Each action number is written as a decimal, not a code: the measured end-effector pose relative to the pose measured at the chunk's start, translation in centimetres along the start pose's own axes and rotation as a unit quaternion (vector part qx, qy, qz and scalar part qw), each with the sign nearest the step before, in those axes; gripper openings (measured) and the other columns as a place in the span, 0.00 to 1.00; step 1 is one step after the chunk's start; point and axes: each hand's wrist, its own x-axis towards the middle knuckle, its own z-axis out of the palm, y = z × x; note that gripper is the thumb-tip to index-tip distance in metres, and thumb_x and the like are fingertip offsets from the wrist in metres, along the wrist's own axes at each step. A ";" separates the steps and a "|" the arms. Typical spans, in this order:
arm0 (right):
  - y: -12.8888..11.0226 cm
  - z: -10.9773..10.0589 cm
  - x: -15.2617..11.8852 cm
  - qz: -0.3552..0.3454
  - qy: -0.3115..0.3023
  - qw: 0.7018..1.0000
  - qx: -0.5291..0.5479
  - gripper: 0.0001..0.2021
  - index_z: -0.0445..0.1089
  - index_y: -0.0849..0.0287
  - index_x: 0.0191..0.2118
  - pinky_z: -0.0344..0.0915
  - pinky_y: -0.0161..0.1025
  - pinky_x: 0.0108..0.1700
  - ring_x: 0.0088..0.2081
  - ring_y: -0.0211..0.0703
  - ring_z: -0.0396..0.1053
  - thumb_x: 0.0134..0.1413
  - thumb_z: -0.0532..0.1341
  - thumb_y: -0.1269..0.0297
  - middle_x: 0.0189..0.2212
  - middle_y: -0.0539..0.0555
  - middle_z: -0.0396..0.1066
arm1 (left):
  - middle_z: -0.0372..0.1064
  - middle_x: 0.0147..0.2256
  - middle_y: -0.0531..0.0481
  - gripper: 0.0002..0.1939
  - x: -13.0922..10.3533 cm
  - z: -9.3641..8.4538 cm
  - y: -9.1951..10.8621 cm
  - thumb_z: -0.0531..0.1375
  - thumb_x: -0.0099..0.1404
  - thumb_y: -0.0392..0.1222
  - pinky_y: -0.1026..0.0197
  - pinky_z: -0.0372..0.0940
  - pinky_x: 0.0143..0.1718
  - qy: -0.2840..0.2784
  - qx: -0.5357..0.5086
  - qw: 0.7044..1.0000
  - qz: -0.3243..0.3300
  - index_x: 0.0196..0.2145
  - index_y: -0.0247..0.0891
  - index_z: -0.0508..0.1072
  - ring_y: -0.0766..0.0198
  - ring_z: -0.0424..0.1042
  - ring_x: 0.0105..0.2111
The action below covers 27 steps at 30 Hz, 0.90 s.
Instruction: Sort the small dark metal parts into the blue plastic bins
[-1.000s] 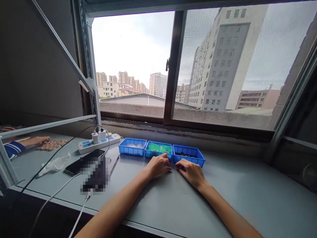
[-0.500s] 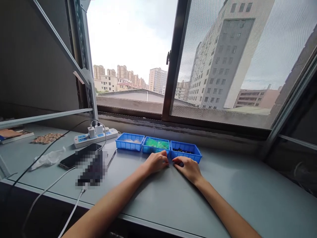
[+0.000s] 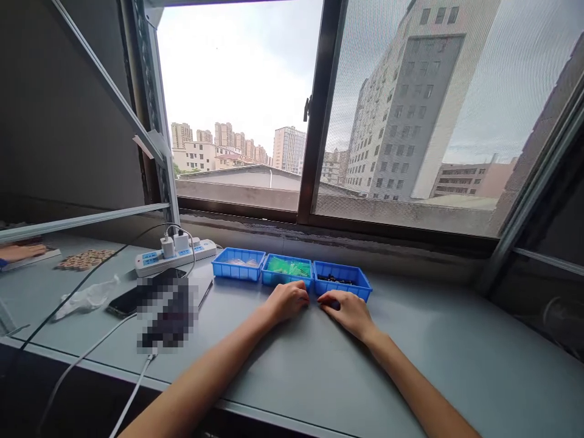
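My left hand (image 3: 288, 302) rests low over the table, fingers curled together, just before the middle blue bin (image 3: 269, 278). My right hand (image 3: 345, 311) is close by on its right, thumb and fingers bent toward a pinch in front of the right blue bin (image 3: 365, 293). Anything held at the fingertips of either hand is too small or hidden to make out. Green pieces (image 3: 288, 266) fill the middle bin. Small black pieces (image 3: 336, 279) lie in the right one. The left blue bin (image 3: 237, 273) holds pale, clear-looking pieces (image 3: 241, 263).
A power strip (image 3: 148, 260) with plugged-in chargers stands left of the bins. Nearer lie a dark phone (image 3: 125, 302), white cables (image 3: 77, 359) and crumpled plastic (image 3: 89, 296). Round wooden-looking pieces (image 3: 84, 260) are farther left. Another person's hand (image 3: 22, 252) is over a white tray (image 3: 43, 258).
The view has shifted slightly. My hands stay almost where they were, with a slightly wider gap between them. At the far left, the other person's hand has become clearer over the tray.
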 end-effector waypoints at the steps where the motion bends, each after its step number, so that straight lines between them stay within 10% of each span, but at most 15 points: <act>1: 0.0 0.0 0.0 0.001 -0.002 1.000 0.001 0.10 0.75 0.51 0.36 0.65 0.38 0.40 0.40 0.43 0.72 0.50 0.57 0.68 0.36 0.47 0.76 | 0.71 0.37 0.53 0.08 0.0 0.0 0.0 0.57 0.62 0.36 0.68 0.61 0.32 0.001 -0.004 1.000 0.000 0.34 0.41 0.77 0.66 0.71 0.36; 27: 0.6 0.0 0.0 0.033 0.026 0.999 0.024 0.09 0.74 0.48 0.37 0.65 0.40 0.39 0.40 0.45 0.73 0.49 0.59 0.62 0.35 0.46 0.77 | 0.68 0.37 0.50 0.07 0.2 -0.3 -0.1 0.59 0.62 0.41 0.66 0.64 0.38 0.031 -0.056 0.998 -0.001 0.32 0.37 0.76 0.67 0.70 0.33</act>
